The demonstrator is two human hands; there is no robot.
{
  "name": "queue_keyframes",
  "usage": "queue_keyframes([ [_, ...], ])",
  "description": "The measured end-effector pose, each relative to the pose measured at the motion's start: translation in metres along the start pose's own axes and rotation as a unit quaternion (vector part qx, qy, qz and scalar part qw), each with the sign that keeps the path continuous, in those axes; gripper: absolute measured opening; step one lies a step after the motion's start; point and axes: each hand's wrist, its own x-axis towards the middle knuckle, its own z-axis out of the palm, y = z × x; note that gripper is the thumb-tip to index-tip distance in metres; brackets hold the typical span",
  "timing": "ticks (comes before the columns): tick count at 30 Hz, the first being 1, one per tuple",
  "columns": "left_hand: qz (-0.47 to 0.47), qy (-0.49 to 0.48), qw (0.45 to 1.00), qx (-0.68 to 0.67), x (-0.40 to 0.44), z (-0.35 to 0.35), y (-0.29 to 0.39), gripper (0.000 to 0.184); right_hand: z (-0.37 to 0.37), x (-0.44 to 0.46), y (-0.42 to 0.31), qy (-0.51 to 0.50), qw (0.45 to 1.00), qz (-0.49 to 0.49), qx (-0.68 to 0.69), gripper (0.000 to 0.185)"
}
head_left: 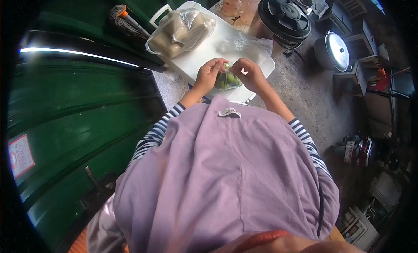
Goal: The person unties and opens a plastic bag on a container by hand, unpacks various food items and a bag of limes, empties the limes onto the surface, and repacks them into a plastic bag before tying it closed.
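A clear plastic bag of small green fruit (227,81), perhaps limes, is at the near edge of the white table (191,68). Pinched at the bag's top on its left side are the fingers of my left hand (210,73). My right hand (250,75) is at the other side of the bag's neck, its fingers curled and thumb and forefinger together. Both hands are close together above the fruit. How the bag's neck is gathered between them is too small to make out.
On the table stand a clear bag of wrapped tan blocks (180,31) and a crumpled clear bag (246,44). Behind are a large black-lidded container (285,18) and pink jugs (233,4). A silver lidded pot (333,52) stands right; a green wall (82,92) runs left.
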Motion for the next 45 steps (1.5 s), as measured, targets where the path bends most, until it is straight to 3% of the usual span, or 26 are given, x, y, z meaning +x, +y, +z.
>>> queue_keyframes([
  [3, 0.118, 0.007, 0.991, 0.069, 0.004, 0.015, 0.000, 0.023, 0.005, 0.000, -0.001, 0.026, 0.998, 0.054, 0.021, 0.011],
  [4, 0.092, -0.014, 0.986, 0.135, -0.004, 0.016, 0.003, 0.029, 0.009, 0.001, -0.003, 0.019, 0.998, 0.052, 0.044, 0.010],
  [7, 0.200, -0.099, 0.947, 0.230, -0.001, 0.005, -0.019, 0.033, 0.015, -0.002, -0.012, 0.031, 0.996, 0.031, 0.073, 0.010],
  [9, 0.032, -0.094, 0.986, 0.133, -0.003, 0.010, -0.010, 0.037, 0.015, 0.002, -0.011, 0.066, 0.997, -0.009, 0.036, 0.010],
  [10, -0.053, -0.089, 0.991, 0.083, -0.004, 0.012, -0.006, 0.039, 0.024, 0.005, 0.006, 0.156, 0.978, 0.019, 0.139, 0.015],
  [13, -0.045, -0.070, 0.994, -0.072, -0.006, 0.017, -0.008, 0.050, 0.029, -0.003, 0.042, 0.085, 0.972, 0.116, 0.183, 0.015],
  [17, -0.046, -0.065, 0.995, -0.066, -0.008, 0.015, -0.004, 0.057, 0.032, -0.007, 0.021, 0.057, 0.957, 0.183, 0.217, 0.018],
  [22, -0.072, -0.068, 0.992, -0.072, -0.010, 0.012, 0.005, 0.055, 0.035, -0.007, 0.028, -0.010, 0.966, 0.171, 0.193, 0.020],
  [29, -0.095, -0.097, 0.991, 0.001, -0.001, -0.005, 0.001, 0.047, 0.043, -0.015, 0.021, 0.068, 0.922, 0.183, 0.336, 0.010],
  [32, -0.119, -0.130, 0.984, 0.024, 0.005, -0.017, -0.002, 0.042, 0.034, -0.018, 0.014, 0.053, 0.995, -0.059, 0.069, 0.015],
  [34, -0.129, -0.150, 0.977, 0.075, 0.006, -0.023, -0.004, 0.038, 0.029, -0.020, 0.006, 0.032, 0.996, -0.074, 0.050, 0.021],
  [37, -0.068, -0.143, 0.987, 0.000, 0.001, -0.023, 0.008, 0.034, 0.028, -0.018, 0.006, 0.025, 0.997, -0.070, 0.013, 0.023],
  [40, -0.041, -0.104, 0.994, 0.017, -0.006, -0.023, 0.011, 0.030, 0.036, -0.013, 0.023, 0.043, 0.997, -0.058, 0.015, 0.021],
  [45, 0.105, -0.069, 0.968, 0.217, -0.010, -0.029, 0.012, 0.027, 0.035, -0.007, 0.010, 0.045, 0.997, 0.042, 0.054, 0.024],
])
